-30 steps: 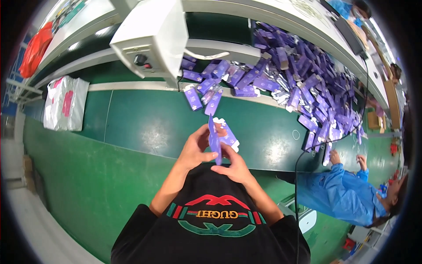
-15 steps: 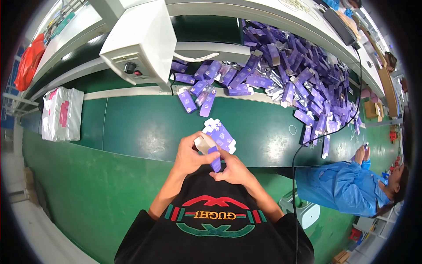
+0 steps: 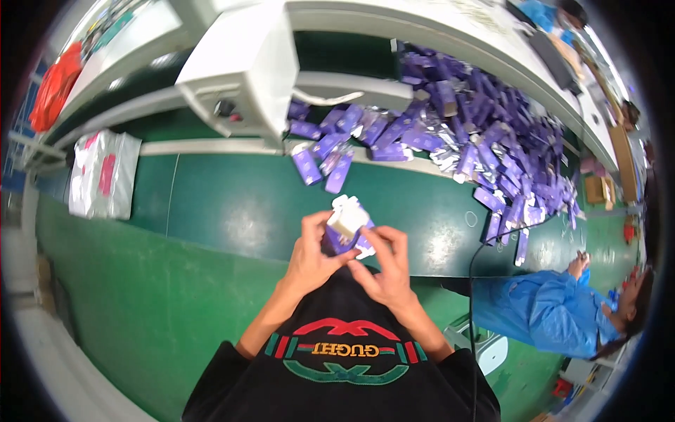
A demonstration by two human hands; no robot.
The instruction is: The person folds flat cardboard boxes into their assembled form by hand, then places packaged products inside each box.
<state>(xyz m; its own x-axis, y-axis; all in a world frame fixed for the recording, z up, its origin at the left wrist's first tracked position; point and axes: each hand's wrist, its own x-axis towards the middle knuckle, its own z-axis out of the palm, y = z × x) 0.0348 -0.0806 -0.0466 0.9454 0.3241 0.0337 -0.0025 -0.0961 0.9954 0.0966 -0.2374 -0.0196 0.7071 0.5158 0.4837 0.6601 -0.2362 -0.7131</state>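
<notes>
A small purple carton (image 3: 340, 243) stands tilted between my hands, its open end showing a white inside. My left hand (image 3: 309, 253) is closed around its left side and lower edge. On the other side, my right hand (image 3: 388, 266) has its curled fingertips at the rim and right side of the carton. Partly hidden behind it, flattened purple cartons (image 3: 368, 224) with white flaps lie near the table's front edge. Beyond them are two closed purple boxes, one on the left (image 3: 306, 167) and one on the right (image 3: 339, 173).
A large heap of purple boxes (image 3: 485, 133) with silvery packets covers the back right of the green table (image 3: 225, 190). A white machine (image 3: 242, 77) stands at back left, a white bag (image 3: 105, 176) further left. A black cable (image 3: 472, 302) hangs at right, near a blue-clad co-worker (image 3: 541, 306).
The carton has turned more upright and moved slightly up, its open end now facing up. My right hand has shifted from its lower side toward the rim.
</notes>
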